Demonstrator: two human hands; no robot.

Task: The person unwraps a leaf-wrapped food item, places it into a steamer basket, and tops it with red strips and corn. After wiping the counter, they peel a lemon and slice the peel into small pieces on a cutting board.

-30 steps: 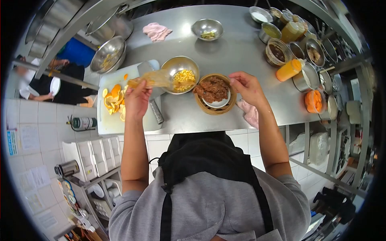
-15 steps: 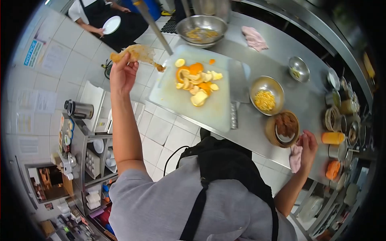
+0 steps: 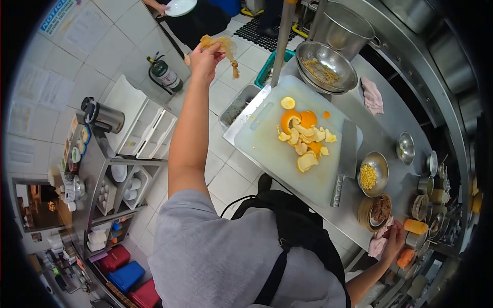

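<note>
White tiles (image 3: 226,179) on the floor and wall, steel counter (image 3: 382,128) running off to the right, and I'm stood here watching one stretched-out left arm. Left hand (image 3: 207,59) is way out past the end of the board (image 3: 251,141), over open floor, thumb and fingers pinching a crumpled see-through bag (image 3: 225,46) (looks like plastic film to me, can't swear to it). It's gripped near one end; the long way runs off to the right of the fingers, then droops into a thin brownish tail, dangling free.

What matters spacewise imo: the grey tub (image 3: 223,119) and teal bin (image 3: 267,64) are both off to the right of that hand, on the tail's side, low down by the board's corner. Left hand is easily the nearer one. Can't judge the height gap from this angle.

Right hand (image 3: 394,238) is well apart, at the other end by the pink cloth (image 3: 378,244) and the steamer (image 3: 364,213) with the dark meat (image 3: 381,210). Fingers look bent, but touching the cloth or just beside it? Can't tell, nor whether they're closed on anything. Peels (image 3: 307,136) lie loose on the board, near neither hand.
</note>
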